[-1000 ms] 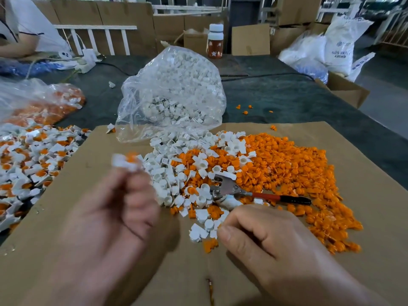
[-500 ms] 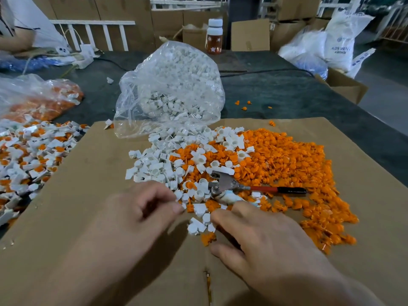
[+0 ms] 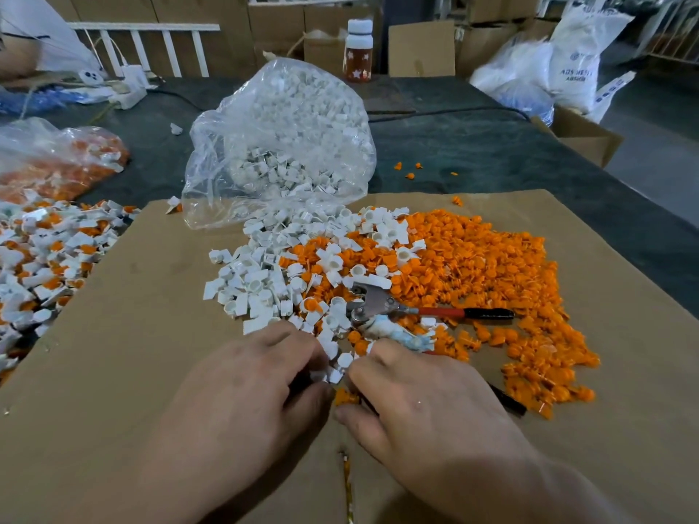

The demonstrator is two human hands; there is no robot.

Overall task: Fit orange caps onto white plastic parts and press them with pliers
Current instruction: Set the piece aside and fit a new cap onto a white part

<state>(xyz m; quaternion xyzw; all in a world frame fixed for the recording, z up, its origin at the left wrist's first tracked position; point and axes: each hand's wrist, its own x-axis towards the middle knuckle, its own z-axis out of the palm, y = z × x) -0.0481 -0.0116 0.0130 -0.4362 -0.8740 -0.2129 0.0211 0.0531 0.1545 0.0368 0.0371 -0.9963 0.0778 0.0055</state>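
At the heap's near edge, left hand [image 3: 246, 395] and right hand [image 3: 420, 414] curl fingertips among white parts [image 3: 257, 285] and orange caps [image 3: 472, 266]; whether either grips one, I cannot tell. Pliers [image 3: 378, 306] lie just beyond on the heap, over cardboard [image 3: 132, 315] on the worktop [image 3: 472, 153].

Left hand [image 3: 249, 395] and right hand [image 3: 431, 410] meet at the near edge of the white parts [image 3: 257, 285] on the cardboard [image 3: 113, 353], their grips hidden. Pliers [image 3: 378, 306] lie just beyond, beside the orange caps [image 3: 472, 259].

Small assembly workshop, probably, bulk bag of white parts [image 3: 287, 145], stacked cardboard boxes [image 3: 420, 51], resin sacks [image 3: 575, 66]
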